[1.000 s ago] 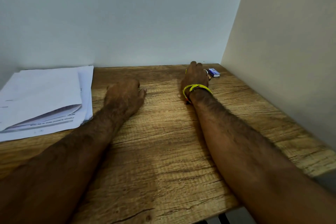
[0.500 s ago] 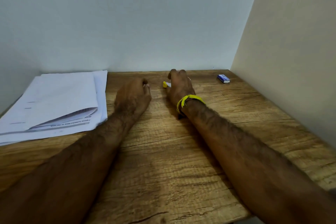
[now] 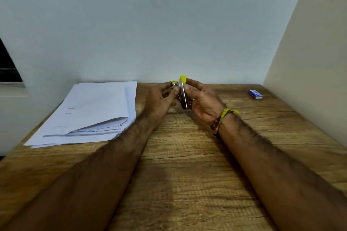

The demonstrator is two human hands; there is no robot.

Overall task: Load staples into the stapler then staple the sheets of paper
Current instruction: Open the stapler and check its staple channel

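Note:
A small yellow and metal stapler (image 3: 181,90) is held up above the middle of the wooden table (image 3: 187,174), near the back wall. My left hand (image 3: 161,97) pinches its left side with thumb and fingers. My right hand (image 3: 201,102) grips its right side, palm turned toward me. The stapler's yellow tip points upward and its two halves appear spread apart. A stack of white sheets of paper (image 3: 90,114) lies at the back left, top sheet partly folded. A small blue staple box (image 3: 255,94) lies at the back right.
A pale wall closes off the table at the back, and a beige side wall (image 3: 309,52) runs along the right edge. A dark window opening (image 3: 7,67) shows at far left. Yellow and beaded bands circle my right wrist (image 3: 223,118).
My right hand brought the yellow stapler from the back right toward the middle and lifted it. My left hand rose from the table and took hold of it too. The view also shifted.

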